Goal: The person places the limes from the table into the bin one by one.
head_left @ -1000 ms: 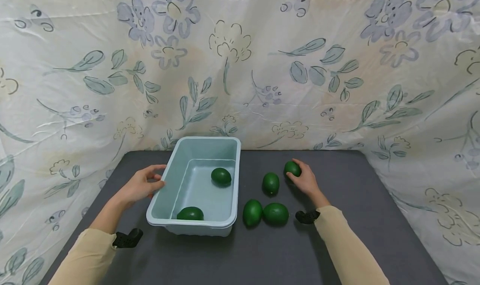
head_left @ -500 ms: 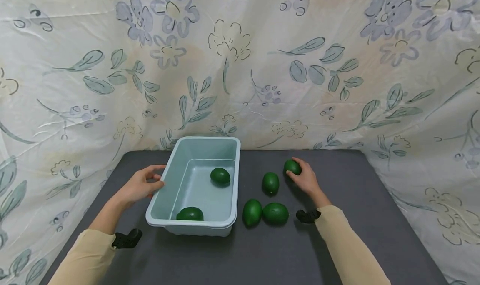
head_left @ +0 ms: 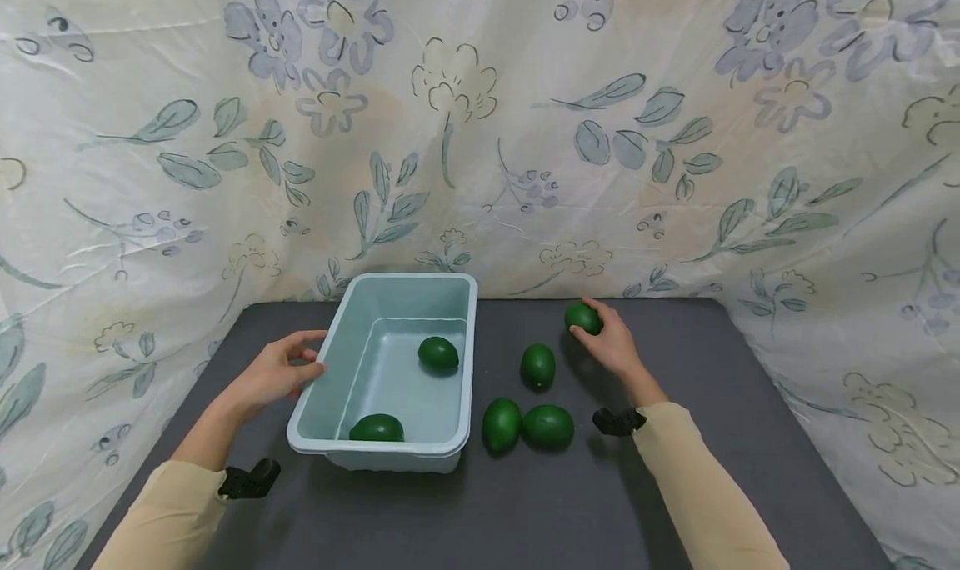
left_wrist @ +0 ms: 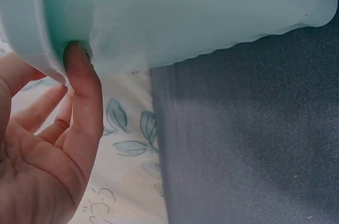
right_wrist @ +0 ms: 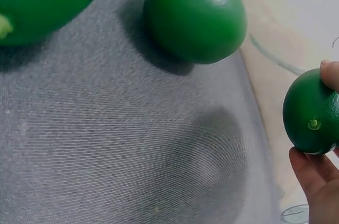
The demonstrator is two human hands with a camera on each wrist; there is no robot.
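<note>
My right hand (head_left: 611, 341) pinches a smooth green avocado (head_left: 582, 318) between thumb and fingers near the table's far edge. In the right wrist view this avocado (right_wrist: 307, 115) hangs above the table, its shadow apart from it. My left hand (head_left: 273, 370) holds the rim on the left side of a pale blue-green plastic bin (head_left: 472, 345); in the left wrist view the thumb (left_wrist: 85, 75) presses under the rim. Two avocados lie in the bin, one toward the right wall (head_left: 438, 353) and one at the near end (head_left: 377, 427).
Right of the bin, three more avocados lie on the dark grey table (head_left: 540, 512): one farther back (head_left: 538, 366), and two side by side nearer, a left one (head_left: 502, 425) and a right one (head_left: 548, 427). A floral curtain (head_left: 450, 137) hangs behind the table.
My right hand has moved slightly away from me, toward the far edge, lifting the avocado. The left hand stays at the bin, and the other avocados stay put; the head view shifts slightly.
</note>
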